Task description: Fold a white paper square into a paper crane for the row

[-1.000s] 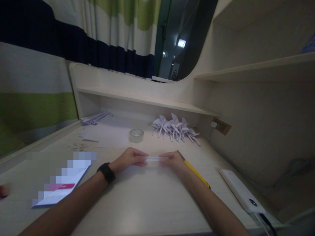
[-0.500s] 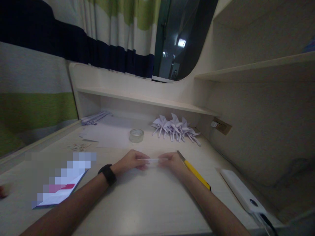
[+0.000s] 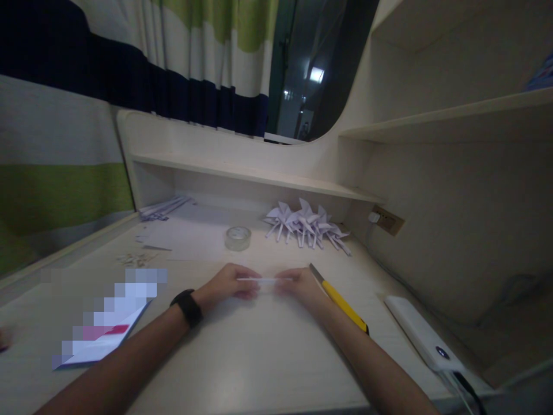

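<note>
Between my hands a narrow white paper strip (image 3: 267, 280) is held level, just above the desk. My left hand (image 3: 237, 280), with a black watch on its wrist, pinches the strip's left end. The right end is gripped by the fingers of my right hand (image 3: 298, 282). Blur hides the fingertips of both hands in part. Close to my right wrist lies a yellow utility knife (image 3: 345, 307), its blade pointing away from me. A roll of clear tape (image 3: 237, 238) rests beyond my left hand.
Several white paper pinwheels (image 3: 305, 223) lie at the back. Paper sheets (image 3: 194, 230) and rolled paper sticks (image 3: 166, 208) are at back left, with small scattered bits (image 3: 136, 259) in front. A lit phone or tablet (image 3: 108, 328) lies left; a white power bank (image 3: 421, 332) with cables lies right.
The strip looks thinner and more edge-on than before. Both hands stay in nearly the same place; the whole view has shifted slightly.
</note>
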`<state>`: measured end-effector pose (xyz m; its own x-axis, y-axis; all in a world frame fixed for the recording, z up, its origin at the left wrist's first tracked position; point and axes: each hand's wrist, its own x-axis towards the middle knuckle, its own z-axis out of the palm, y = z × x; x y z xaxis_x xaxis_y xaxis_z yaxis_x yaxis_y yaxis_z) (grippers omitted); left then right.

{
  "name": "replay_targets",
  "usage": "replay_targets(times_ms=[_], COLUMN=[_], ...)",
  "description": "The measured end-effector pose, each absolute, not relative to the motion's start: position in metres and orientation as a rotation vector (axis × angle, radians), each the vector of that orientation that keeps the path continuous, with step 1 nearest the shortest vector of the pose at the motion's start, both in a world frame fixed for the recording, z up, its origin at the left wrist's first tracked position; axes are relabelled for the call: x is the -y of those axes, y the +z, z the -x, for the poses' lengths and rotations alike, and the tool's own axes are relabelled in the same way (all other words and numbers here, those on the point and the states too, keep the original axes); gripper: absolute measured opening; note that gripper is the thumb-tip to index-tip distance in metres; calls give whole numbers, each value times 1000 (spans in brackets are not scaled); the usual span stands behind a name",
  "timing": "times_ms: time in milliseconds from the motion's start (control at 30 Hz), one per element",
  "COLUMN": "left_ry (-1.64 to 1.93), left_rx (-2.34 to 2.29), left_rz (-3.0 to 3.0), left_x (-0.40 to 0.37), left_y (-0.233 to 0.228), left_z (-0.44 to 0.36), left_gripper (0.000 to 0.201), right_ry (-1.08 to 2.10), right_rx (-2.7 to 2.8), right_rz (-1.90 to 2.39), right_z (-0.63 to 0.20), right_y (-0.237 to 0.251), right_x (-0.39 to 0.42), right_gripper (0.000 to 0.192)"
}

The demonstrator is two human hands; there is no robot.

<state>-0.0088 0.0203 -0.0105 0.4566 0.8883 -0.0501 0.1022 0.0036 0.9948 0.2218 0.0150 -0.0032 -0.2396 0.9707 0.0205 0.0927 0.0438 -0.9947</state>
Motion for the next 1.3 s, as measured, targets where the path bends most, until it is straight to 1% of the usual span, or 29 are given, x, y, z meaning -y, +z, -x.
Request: replay_targets(times_ms=[133,400,733,833,1100,1300], left_ry=[776,829,866,888,882,879], left_rx=[-871,-832,-909,-953,-1100,-1156], left_rz=[-1384,-1307,-1429,-1546,-1856,-2489], left_x=[-21,-19,-24,-24,-24,-12], left_y=[-11,-8,-14,-12,-12,-14], left_z=[12,9,8,7,7,5], left_gripper=[42,35,37,35,31,26], right_ry=[1303,1265,1099,1047,882,800], right_rx=[1471,1449,1520,1556,1675,1767], right_rz=[1131,1127,1187,1199,1173,1077], right_z=[-222,-221,-219,-218,-218,-213], right_y=[-5,-10,-7,-6,-3,2], right_x=[-16,-19,-17,-15,-12,-5], right_gripper=[37,41,29,28,16,5])
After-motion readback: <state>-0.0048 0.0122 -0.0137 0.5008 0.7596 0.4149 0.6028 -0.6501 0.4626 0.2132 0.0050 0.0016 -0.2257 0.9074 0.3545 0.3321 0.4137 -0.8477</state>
